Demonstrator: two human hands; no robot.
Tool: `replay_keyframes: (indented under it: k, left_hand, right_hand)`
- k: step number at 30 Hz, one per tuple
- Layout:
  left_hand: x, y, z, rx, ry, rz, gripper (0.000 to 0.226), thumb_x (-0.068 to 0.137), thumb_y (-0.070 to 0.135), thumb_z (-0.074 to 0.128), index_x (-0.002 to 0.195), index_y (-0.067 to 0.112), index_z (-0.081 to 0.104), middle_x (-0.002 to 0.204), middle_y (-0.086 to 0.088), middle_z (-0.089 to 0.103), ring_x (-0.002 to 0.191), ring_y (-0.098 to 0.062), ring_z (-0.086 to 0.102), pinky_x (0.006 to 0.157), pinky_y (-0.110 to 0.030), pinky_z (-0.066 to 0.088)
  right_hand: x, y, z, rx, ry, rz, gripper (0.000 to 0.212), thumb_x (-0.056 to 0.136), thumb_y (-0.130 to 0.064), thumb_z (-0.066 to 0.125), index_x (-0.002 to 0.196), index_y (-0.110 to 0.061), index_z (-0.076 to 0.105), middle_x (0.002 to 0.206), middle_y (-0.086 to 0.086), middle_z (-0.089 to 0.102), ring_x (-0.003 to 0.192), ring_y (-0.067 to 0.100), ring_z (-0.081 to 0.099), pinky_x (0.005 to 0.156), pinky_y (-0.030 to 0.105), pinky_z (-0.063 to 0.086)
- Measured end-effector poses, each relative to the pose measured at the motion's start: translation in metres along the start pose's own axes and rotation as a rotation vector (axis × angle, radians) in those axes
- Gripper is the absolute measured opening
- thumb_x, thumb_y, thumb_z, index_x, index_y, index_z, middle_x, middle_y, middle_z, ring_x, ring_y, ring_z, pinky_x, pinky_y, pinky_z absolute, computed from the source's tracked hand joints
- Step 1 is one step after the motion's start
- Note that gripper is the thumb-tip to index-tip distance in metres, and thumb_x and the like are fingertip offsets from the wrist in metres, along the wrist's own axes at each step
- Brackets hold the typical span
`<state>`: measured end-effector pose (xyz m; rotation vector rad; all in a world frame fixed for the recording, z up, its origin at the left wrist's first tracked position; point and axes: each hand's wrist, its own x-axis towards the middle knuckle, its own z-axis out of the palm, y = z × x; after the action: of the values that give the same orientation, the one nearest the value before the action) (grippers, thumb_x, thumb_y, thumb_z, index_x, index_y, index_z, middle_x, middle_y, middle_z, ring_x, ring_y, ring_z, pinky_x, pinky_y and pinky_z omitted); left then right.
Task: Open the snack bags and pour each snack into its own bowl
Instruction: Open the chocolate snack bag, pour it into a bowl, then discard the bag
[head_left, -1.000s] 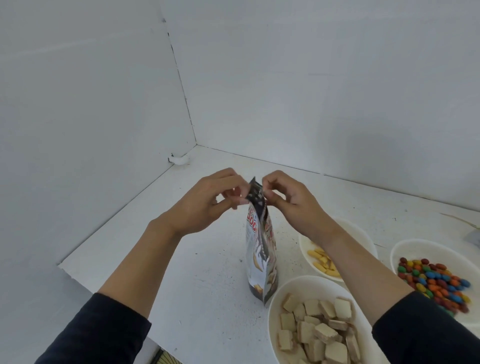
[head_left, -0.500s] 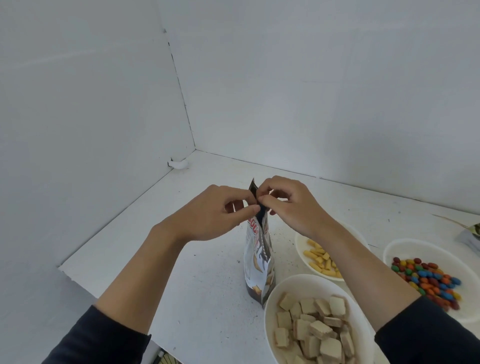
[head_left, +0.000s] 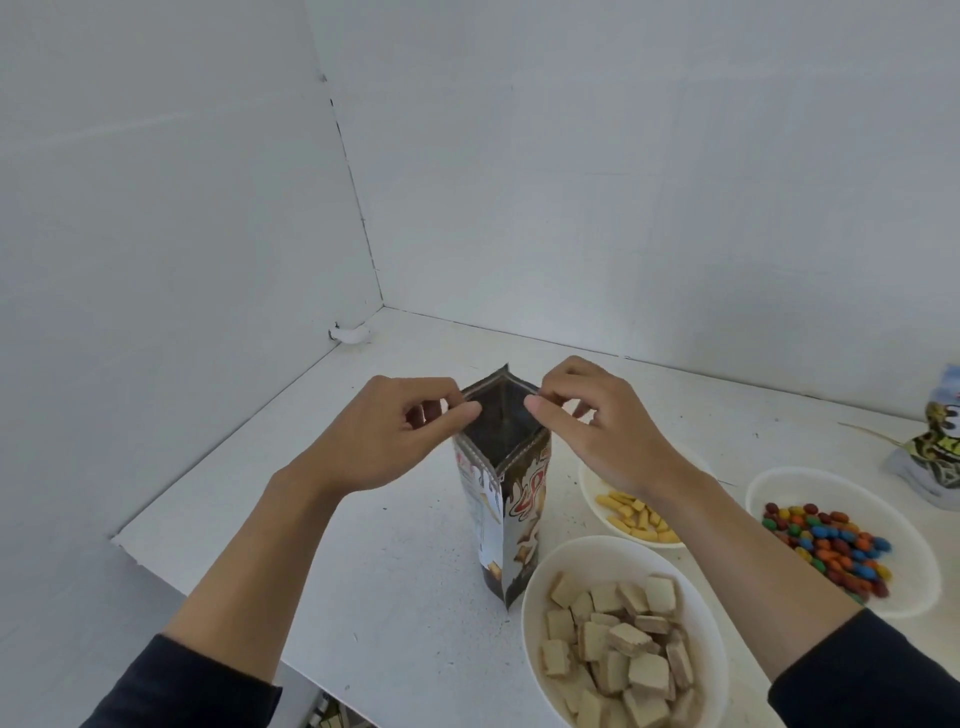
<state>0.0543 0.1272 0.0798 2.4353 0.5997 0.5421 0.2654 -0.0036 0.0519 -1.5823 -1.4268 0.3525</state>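
Spreading open the mouth of the tall brown-and-white foil snack bag (head_left: 519, 509), standing upright on the white counter (head_left: 395, 571) between the grips. Pinching one lip each with left grip (head_left: 395, 436) and right grip (head_left: 592, 431). Probably needing next a lift and tilt, away from the filled white wafer bowl (head_left: 537, 597) below.

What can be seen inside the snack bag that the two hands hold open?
Only the dark inner lining of the snack bag shows, its mouth held apart by the left hand and the right hand. Any snack deeper down is hidden in shadow.
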Motion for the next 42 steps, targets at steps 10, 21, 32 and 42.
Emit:
replay_keyframes:
  k: [10, 21, 32, 42]
  left_hand:
    - [-0.007, -0.005, -0.022, 0.038, -0.126, 0.028, 0.045, 0.092, 0.061, 0.055, 0.061, 0.029, 0.056, 0.054, 0.009, 0.045, 0.054, -0.010, 0.039, 0.054, -0.023, 0.029]
    - [-0.013, -0.015, -0.014, 0.040, -0.095, 0.157, 0.020, 0.095, 0.042, 0.064, 0.091, 0.024, 0.071, 0.085, 0.011, 0.066, 0.079, -0.015, 0.060, 0.065, -0.014, 0.041]
    - [-0.019, 0.004, -0.007, -0.161, 0.276, 0.025, 0.030, 0.097, 0.047, 0.055, 0.126, 0.039, 0.060, 0.108, 0.015, 0.068, 0.102, -0.012, 0.068, 0.082, -0.021, 0.054]
    - [-0.001, 0.029, 0.031, -0.217, 0.176, -0.021, 0.061, 0.092, 0.043, 0.070, 0.143, 0.047, 0.036, 0.132, 0.023, 0.060, 0.117, 0.000, 0.063, 0.089, -0.026, 0.060]
  right_hand:
    - [0.002, -0.011, -0.018, -0.005, -0.217, 0.030, 0.020, 0.088, -0.038, 0.072, 0.079, -0.019, 0.071, 0.124, -0.012, 0.046, 0.111, 0.005, 0.053, 0.093, 0.027, 0.040]
    - [-0.008, -0.024, -0.004, -0.067, -0.281, -0.092, 0.009, 0.086, -0.038, 0.076, 0.089, -0.031, 0.073, 0.138, -0.014, 0.038, 0.136, 0.007, 0.036, 0.109, 0.034, 0.036]
    - [0.024, -0.045, 0.011, 0.037, 0.110, -0.221, 0.010, 0.094, -0.016, 0.069, 0.086, -0.015, 0.062, 0.104, 0.003, 0.054, 0.096, 0.009, 0.056, 0.085, 0.014, 0.045]
    - [0.053, -0.065, -0.025, 0.041, 0.499, -0.200, 0.016, 0.094, -0.022, 0.068, 0.080, -0.015, 0.066, 0.080, -0.007, 0.058, 0.076, 0.005, 0.056, 0.071, 0.016, 0.043]
